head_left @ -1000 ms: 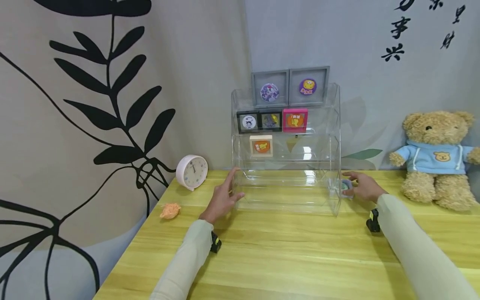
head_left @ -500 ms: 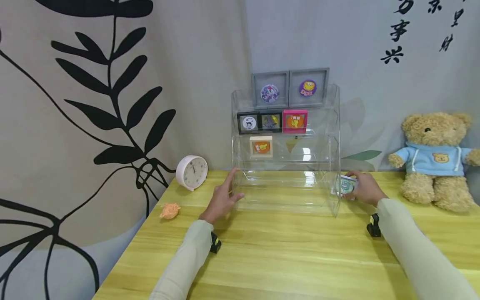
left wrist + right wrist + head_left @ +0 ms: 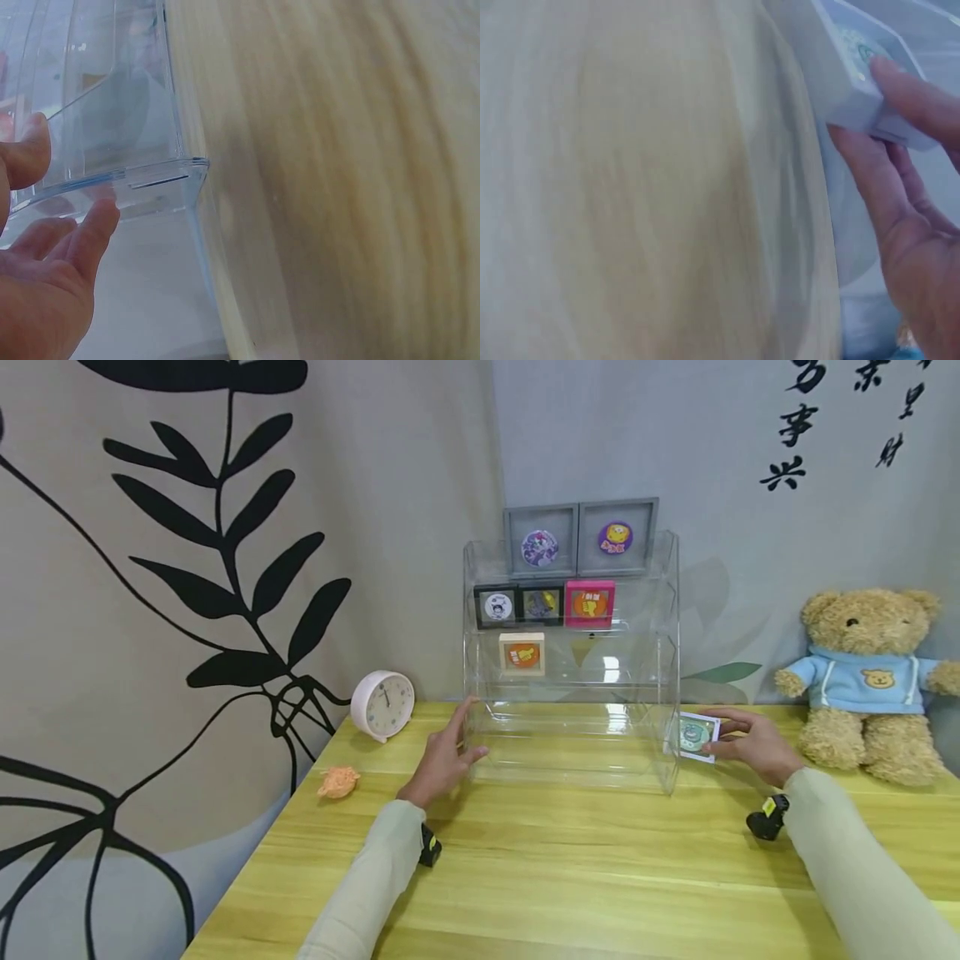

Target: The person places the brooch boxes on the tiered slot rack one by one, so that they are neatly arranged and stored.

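A clear tiered display rack [image 3: 570, 718] stands on the wooden table. My left hand [image 3: 442, 764] grips its left side; in the left wrist view the thumb and the fingers [image 3: 97, 229] lie on either side of the clear panel [image 3: 150, 174]. Right of the rack, my right hand [image 3: 753, 745] pinches a small white display frame [image 3: 697, 737] with a green round badge inside. The right wrist view has the thumb on the front of that white frame [image 3: 855, 97] and the fingertips at its lower edge.
Two grey frames [image 3: 579, 537] fill the top tier. Below are two black frames [image 3: 517, 605], a pink frame [image 3: 591, 603] and a cream frame [image 3: 522, 654]. A clock [image 3: 383, 705] and an orange lump [image 3: 339, 782] lie left, a teddy bear [image 3: 870, 685] right.
The white frame has turned its face and badge toward the head camera in my right hand. That hand has shifted slightly right; my left hand stays at the rack.
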A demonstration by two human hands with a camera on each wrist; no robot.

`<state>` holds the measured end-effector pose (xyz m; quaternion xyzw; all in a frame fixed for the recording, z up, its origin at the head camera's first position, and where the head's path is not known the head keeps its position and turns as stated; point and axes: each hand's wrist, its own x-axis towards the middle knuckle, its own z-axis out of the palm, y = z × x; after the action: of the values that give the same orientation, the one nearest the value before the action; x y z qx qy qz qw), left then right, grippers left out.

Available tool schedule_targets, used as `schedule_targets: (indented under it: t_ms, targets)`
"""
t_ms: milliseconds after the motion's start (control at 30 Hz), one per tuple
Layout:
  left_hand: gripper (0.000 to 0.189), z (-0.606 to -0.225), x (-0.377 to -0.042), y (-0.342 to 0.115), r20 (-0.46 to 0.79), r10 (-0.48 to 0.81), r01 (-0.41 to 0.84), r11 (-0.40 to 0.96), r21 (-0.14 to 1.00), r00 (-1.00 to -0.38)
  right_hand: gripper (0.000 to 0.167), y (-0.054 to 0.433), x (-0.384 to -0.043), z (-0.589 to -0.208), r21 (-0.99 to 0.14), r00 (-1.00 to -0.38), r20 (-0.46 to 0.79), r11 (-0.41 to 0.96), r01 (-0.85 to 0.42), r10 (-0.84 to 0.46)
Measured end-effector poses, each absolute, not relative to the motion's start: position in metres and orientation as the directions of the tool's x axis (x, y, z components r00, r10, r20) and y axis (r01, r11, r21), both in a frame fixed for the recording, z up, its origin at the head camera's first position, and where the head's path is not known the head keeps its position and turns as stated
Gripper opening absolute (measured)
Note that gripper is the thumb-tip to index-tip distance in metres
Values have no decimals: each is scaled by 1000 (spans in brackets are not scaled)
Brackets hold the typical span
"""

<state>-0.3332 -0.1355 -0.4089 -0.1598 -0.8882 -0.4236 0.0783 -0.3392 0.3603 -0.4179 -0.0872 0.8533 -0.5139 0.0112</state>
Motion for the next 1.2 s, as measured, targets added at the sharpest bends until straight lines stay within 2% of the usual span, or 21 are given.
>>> schedule_targets:
  t_ms: [133, 267, 400, 533, 667, 767, 1067, 1200]
  targets:
    - [83, -409, -332, -135, 266, 221, 346, 592, 728, -938, 58, 370, -331, -420, -951, -988, 85, 285, -119, -129]
    - [84, -410, -331, -135, 258, 213, 335, 599, 728, -942, 63, 376, -325, -418, -986, -986, 135, 90, -144, -94]
    - [83, -411, -331, -135, 264, 207, 335, 604, 723, -942, 63, 381, -319, -409, -975, -977, 193, -133, -181, -86]
    - [83, -411, -331, -135, 266, 208, 338, 603, 722, -941, 59, 383, -312, -392, -943, -963, 262, -229, -242, -61]
    - [83, -412, -332, -134, 264, 210, 337, 611, 717, -941, 57, 379, -305, -371, -950, -959, 284, -137, -282, 5]
    - [83, -411, -332, -134, 264, 207, 335, 621, 709, -942, 59, 374, -302, -354, -957, -956, 291, 10, -290, 32]
    - [82, -408, -334, -135, 269, 205, 338, 621, 708, -941, 63, 353, -298, -317, -876, -939, 343, 364, -317, 7]
    - [83, -409, -333, -134, 261, 206, 332, 622, 709, -943, 61, 342, -298, -308, -867, -940, 339, 378, -324, -28]
